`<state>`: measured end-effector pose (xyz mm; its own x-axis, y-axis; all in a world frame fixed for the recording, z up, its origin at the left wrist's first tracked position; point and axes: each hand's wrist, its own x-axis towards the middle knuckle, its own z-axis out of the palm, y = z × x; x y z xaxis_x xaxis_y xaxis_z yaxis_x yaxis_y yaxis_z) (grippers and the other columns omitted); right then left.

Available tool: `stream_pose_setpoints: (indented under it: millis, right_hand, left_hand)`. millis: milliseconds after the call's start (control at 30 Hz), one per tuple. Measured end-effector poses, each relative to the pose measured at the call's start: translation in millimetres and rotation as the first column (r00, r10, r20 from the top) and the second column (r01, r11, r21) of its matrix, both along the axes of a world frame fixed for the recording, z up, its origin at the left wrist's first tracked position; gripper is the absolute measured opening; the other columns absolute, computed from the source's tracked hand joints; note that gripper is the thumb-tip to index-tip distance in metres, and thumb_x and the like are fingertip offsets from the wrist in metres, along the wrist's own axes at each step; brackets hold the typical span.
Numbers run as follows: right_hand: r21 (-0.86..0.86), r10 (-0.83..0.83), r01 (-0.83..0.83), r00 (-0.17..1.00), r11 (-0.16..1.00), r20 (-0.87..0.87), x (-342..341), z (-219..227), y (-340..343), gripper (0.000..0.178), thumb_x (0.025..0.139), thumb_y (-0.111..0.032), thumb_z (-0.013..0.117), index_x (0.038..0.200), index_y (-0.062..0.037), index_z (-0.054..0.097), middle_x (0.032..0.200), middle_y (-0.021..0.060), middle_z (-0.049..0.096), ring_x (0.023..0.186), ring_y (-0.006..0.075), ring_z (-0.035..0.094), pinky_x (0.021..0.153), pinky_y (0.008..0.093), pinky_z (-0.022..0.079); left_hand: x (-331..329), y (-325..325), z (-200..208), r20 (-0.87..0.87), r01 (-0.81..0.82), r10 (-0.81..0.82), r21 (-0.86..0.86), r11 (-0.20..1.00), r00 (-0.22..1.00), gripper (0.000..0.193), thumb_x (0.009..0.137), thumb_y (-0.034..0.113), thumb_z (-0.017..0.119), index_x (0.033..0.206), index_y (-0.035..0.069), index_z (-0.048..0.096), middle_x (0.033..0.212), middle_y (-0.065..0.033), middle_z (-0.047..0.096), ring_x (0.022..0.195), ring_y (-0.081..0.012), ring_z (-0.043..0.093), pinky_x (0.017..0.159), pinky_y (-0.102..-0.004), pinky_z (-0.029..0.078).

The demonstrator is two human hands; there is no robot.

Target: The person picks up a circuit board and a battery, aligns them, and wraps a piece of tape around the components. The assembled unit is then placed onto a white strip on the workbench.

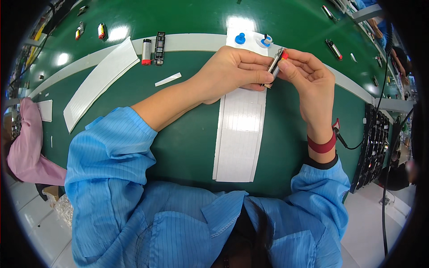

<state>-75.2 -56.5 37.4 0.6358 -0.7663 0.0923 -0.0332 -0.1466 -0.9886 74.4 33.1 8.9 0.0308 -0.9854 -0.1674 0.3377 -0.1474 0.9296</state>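
Note:
Over the upper end of a white strip sheet (239,147), my two hands meet at a small part. In the fingers of my left hand (230,71) is a narrow dark-and-silver circuit board (274,65), its long side tilted. My right hand (313,78) pinches a small cylindrical battery (284,55) with a red end, right against the board; my fingertips hide whether they are joined. Left of my hands stand a silver battery (146,52) with a red end and a dark circuit board (159,48), side by side. A maroon wrist strap (321,145) circles my right wrist.
Blue-capped dispensers (240,39) stand beyond my hands. White sheets (100,85) and a loose white strip (168,79) lie left. Several battery assemblies (333,49) rest on the green belt (192,18). A black tray (373,145) of parts sits right; a pink sleeve (33,147) is left.

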Motion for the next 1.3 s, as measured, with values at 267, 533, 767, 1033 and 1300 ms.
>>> stream_pose_setpoints:
  millis: [267, 533, 767, 1033, 1300]
  right_hand:
    - [-0.011, 0.004, -0.004, 1.0, 1.0, 0.004, 2, -1, -1, 0.024, 0.077, -0.002, 0.065, 0.098, 0.007, 0.058, 0.085, 0.0119, 0.063, 0.075, 0.0136, 0.062, 0.068, 0.0217, 0.051]
    - [-0.139, -0.086, 0.071, 0.991, 0.988, -0.104, 5, 4, 1, 0.022, 0.077, -0.006, 0.065, 0.094, 0.0064, 0.056, 0.079, 0.0085, 0.062, 0.068, 0.0104, 0.06, 0.063, 0.0208, 0.051]
    - [-0.158, 0.045, -0.057, 0.996, 0.986, -0.082, -9, 3, -19, 0.016, 0.079, -0.007, 0.06, 0.09, 0.004, 0.063, 0.081, 0.0072, 0.064, 0.069, 0.0113, 0.06, 0.062, 0.0212, 0.051]
    - [-0.386, -0.022, -0.082, 0.966, 0.919, -0.258, -10, 5, -19, 0.016, 0.075, -0.003, 0.061, 0.09, 0.0033, 0.062, 0.08, 0.008, 0.064, 0.073, 0.0121, 0.062, 0.062, 0.022, 0.051]
    - [-0.746, -0.204, -0.015, 0.958, 0.666, -0.201, -7, 1, -4, 0.016, 0.07, 0.004, 0.059, 0.083, -0.004, 0.055, 0.076, 0.0062, 0.061, 0.065, 0.0159, 0.062, 0.056, 0.0251, 0.05]
  left_hand:
    - [0, 0, -1, 0.006, -0.006, 0.006, 0.011, 1.0, 1.0, 0.035, 0.081, 0.006, 0.059, 0.115, -0.003, 0.052, 0.097, -0.0144, 0.062, 0.085, -0.0189, 0.063, 0.076, -0.0268, 0.053]
    - [-6, 3, 5, 0.395, 0.113, -0.044, -0.151, 0.982, 0.917, 0.027, 0.086, 0.012, 0.053, 0.108, -0.003, 0.052, 0.09, -0.0093, 0.061, 0.071, -0.0116, 0.056, 0.068, -0.0262, 0.049]
    - [9, -4, 6, -0.062, 0.331, -0.332, -0.036, 0.943, 0.941, 0.028, 0.092, 0.018, 0.043, 0.112, -0.001, 0.047, 0.103, -0.0137, 0.058, 0.078, -0.0099, 0.05, 0.073, -0.0236, 0.043]
    - [5, -3, 0, 0.015, 0.267, -0.267, -0.04, 0.963, 0.964, 0.042, 0.091, 0.013, 0.042, 0.131, 0.001, 0.033, 0.096, -0.0116, 0.059, 0.075, -0.0092, 0.049, 0.072, -0.0219, 0.042]
    - [-7, -2, -2, 0.082, 0.215, -0.212, -0.039, 0.976, 0.974, 0.041, 0.091, 0.011, 0.043, 0.13, 0.0, 0.034, 0.09, -0.0093, 0.059, 0.071, -0.0086, 0.05, 0.069, -0.0219, 0.044]
